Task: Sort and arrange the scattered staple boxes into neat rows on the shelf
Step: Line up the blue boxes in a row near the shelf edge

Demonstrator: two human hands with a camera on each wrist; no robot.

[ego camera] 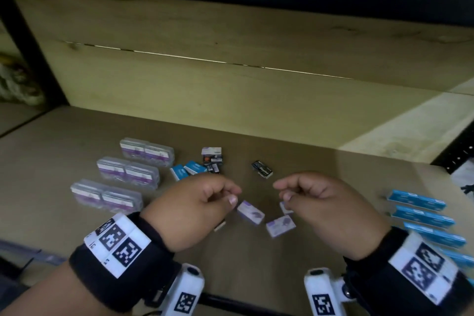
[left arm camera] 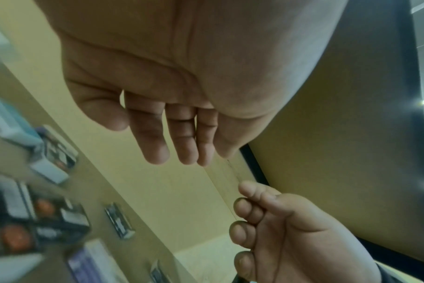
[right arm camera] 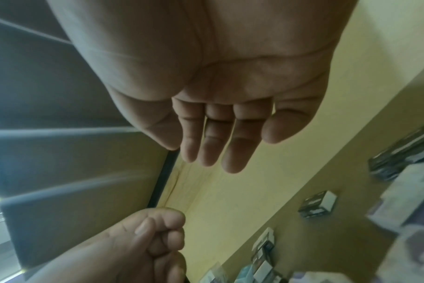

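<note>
Both hands hover over the brown shelf board (ego camera: 246, 267), holding nothing. My left hand (ego camera: 234, 195) has loosely curled fingers, and its palm is empty in the left wrist view (left arm camera: 148, 141). My right hand (ego camera: 280, 191) mirrors it a little way to the right and is empty too (right arm camera: 240, 151). Between and below them lie two purple-and-white staple boxes (ego camera: 250, 212) (ego camera: 280, 225). A third (ego camera: 285, 207) is partly hidden under the right thumb. A black box (ego camera: 262, 169) lies just beyond the hands. Small blue boxes (ego camera: 188, 170) and a stack of dark boxes (ego camera: 212, 159) sit behind the left hand.
Clear plastic cases (ego camera: 128, 174) stand in three paired rows at the left. Long blue boxes (ego camera: 420, 213) lie in a row along the right edge. A pale box end (ego camera: 220, 225) shows under the left hand. The wooden back wall (ego camera: 230, 84) rises behind.
</note>
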